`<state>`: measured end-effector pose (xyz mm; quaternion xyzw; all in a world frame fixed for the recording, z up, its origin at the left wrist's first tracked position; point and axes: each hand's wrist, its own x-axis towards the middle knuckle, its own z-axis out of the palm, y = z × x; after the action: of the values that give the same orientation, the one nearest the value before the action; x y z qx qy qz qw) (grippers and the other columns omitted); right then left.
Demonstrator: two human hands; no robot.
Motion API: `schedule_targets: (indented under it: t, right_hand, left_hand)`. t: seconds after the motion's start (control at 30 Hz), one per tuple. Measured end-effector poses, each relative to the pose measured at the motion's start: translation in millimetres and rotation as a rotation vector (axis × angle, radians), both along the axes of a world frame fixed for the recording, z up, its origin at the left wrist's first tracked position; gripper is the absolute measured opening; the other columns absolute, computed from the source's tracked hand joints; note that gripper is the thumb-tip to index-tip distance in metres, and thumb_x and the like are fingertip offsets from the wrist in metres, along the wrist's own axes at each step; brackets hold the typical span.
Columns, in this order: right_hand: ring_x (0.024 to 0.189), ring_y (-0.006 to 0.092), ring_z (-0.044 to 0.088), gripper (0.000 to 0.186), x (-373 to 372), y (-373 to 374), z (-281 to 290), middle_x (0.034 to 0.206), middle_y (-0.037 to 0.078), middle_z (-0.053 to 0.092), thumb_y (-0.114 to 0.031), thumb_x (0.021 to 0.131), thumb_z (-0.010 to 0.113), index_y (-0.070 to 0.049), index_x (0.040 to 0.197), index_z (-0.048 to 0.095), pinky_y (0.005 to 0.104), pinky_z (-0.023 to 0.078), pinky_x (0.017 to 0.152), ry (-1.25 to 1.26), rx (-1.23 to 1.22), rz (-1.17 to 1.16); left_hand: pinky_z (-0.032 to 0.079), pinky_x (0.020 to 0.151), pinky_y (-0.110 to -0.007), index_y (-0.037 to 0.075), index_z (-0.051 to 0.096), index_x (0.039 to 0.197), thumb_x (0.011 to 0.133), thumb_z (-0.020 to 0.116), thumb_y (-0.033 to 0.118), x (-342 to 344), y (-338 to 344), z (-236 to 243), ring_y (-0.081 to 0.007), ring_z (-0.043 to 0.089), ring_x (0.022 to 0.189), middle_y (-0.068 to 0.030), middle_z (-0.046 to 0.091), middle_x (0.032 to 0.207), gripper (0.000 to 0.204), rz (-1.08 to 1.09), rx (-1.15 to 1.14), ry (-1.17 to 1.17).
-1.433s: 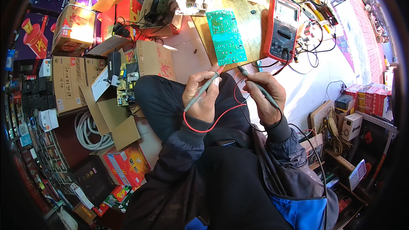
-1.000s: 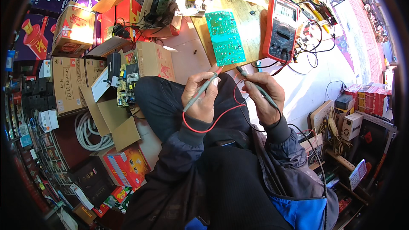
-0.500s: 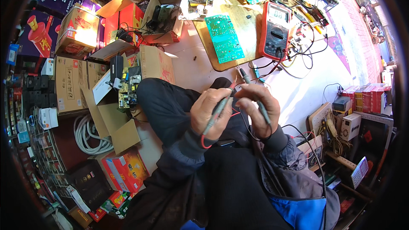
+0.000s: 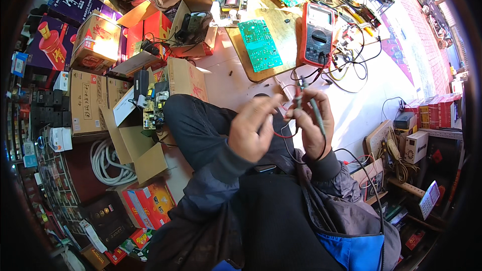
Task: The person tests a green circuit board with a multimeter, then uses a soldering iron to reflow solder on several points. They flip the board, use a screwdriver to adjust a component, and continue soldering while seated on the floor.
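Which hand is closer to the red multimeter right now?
The right hand. It holds the test probes almost straight below the multimeter in the picture; the left hand is farther off, below and to the left of the multimeter.

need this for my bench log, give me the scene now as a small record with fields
left hand: blurred; no probe visible in it
right hand: appears to hold two test probes
nearer green circuit board: flat on wooden tabletop
red multimeter: on the tabletop, right of that board
left side: coiled white hose beside open cardboard box
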<state>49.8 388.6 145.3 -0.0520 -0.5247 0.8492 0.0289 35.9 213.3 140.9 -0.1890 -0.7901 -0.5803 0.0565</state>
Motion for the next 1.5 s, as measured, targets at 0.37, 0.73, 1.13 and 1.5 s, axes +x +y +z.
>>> schedule_targets:
  t: [0.37,0.73,1.13,1.5]
  right_hand:
    - [0.089,0.0185,0.067,0.055,-99,-4,-56,0.117,0.013,0.069,0.005,0.083,0.073,-0.003,0.135,0.057,0.0313,0.055,0.082,0.318,0.782,-0.155]
    - [0.075,0.0042,0.060,0.022,-117,-7,-36,0.084,0.002,0.068,0.003,0.093,0.070,-0.001,0.114,0.066,0.0217,0.050,0.069,0.310,0.463,-0.127]
    - [0.074,0.0073,0.059,0.011,-123,-3,16,0.090,0.003,0.069,-0.004,0.098,0.068,0.001,0.107,0.065,0.0218,0.047,0.069,0.250,0.380,0.009]
    - [0.073,0.0082,0.060,0.008,-123,-5,22,0.087,0.004,0.070,-0.004,0.098,0.065,0.001,0.104,0.064,0.0231,0.049,0.068,0.240,0.388,0.001]
  left_hand:
    - [0.054,0.082,-0.024,-0.002,0.059,0.135,0.088,0.074,-0.007,-96,-7,-52,-0.0112,0.063,0.099,-0.0069,0.062,0.117,0.050,0.179,0.289,-0.328]
    - [0.054,0.086,-0.028,-0.001,0.070,0.123,0.093,0.075,0.008,-109,-12,-25,-0.0138,0.066,0.095,-0.0084,0.066,0.114,0.032,0.172,0.215,-0.060]
    - [0.053,0.071,-0.024,-0.002,0.073,0.122,0.101,0.071,0.020,-115,-17,11,-0.0082,0.064,0.079,-0.0028,0.069,0.096,0.031,0.204,0.226,-0.163]
    - [0.053,0.081,-0.025,-0.006,0.074,0.117,0.096,0.075,0.011,-113,-12,20,-0.0100,0.066,0.089,-0.0057,0.071,0.100,0.027,0.232,0.265,-0.201]
